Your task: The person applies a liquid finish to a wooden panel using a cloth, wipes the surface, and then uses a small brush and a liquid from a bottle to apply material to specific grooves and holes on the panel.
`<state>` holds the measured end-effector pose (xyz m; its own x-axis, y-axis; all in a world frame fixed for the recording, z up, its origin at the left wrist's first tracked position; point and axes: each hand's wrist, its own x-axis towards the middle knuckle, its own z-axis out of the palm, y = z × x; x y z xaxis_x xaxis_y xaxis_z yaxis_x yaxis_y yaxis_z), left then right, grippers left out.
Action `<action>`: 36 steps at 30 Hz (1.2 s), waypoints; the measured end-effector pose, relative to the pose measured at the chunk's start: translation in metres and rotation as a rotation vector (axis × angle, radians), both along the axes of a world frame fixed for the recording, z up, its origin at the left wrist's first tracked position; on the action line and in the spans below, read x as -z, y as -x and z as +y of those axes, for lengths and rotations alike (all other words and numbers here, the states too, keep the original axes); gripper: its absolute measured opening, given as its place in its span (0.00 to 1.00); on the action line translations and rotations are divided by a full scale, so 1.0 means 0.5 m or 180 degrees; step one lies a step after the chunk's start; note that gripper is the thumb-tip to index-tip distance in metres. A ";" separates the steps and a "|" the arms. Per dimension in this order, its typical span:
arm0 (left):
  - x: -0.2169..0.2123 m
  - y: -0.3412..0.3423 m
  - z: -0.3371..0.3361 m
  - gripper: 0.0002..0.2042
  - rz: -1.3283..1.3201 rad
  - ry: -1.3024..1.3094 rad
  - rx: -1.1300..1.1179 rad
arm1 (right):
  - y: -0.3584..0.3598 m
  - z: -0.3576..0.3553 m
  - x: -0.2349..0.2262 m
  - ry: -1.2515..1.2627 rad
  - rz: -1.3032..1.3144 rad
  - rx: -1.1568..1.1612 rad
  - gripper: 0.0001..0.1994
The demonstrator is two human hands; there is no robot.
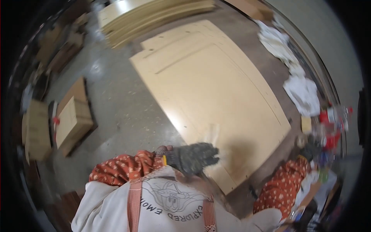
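The gloved left hand [193, 157] hovers half-curled over the pale panel [216, 92] (grip blurred, cannot tell); the right hand [309, 152] reaches among cluttered bottles [330, 127], above a dusty concrete floor [116, 104].

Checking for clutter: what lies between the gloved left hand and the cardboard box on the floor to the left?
Only bare, dusty concrete floor, seen in the head view, separates the left hand from the cardboard box.

Grey concrete floor [116, 100], dusty, glossy under overhead light. Stacked pale boards [154, 15] at the far end. Cardboard boxes [71, 121] on the floor at left. White crumpled sheets [297, 85] along the right edge, beside a curved grey wall [332, 34].
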<state>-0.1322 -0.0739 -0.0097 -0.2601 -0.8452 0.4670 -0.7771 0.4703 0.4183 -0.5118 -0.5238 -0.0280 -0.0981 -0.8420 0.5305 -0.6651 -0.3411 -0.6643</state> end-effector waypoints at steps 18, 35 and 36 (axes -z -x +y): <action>0.048 -0.725 0.074 0.19 -0.0024 0.0846 -0.2686 | -0.149 0.255 -0.156 0.0281 0.0231 -0.0099 0.17; -0.087 -0.576 -0.031 0.21 0.3323 -0.0859 0.0089 | -1.038 0.782 -0.152 -0.0140 -0.0332 -0.2433 0.37; -0.107 -0.570 -0.021 0.22 0.3372 -0.1094 0.0371 | -1.031 0.780 -0.140 -0.0198 -0.0315 -0.2419 0.33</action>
<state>0.1530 -0.0842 0.0438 0.0442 -0.9683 0.2460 0.0896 0.2491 0.9643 0.0036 -0.1340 0.0420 0.4749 -0.7249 0.4989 -0.1991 -0.6408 -0.7414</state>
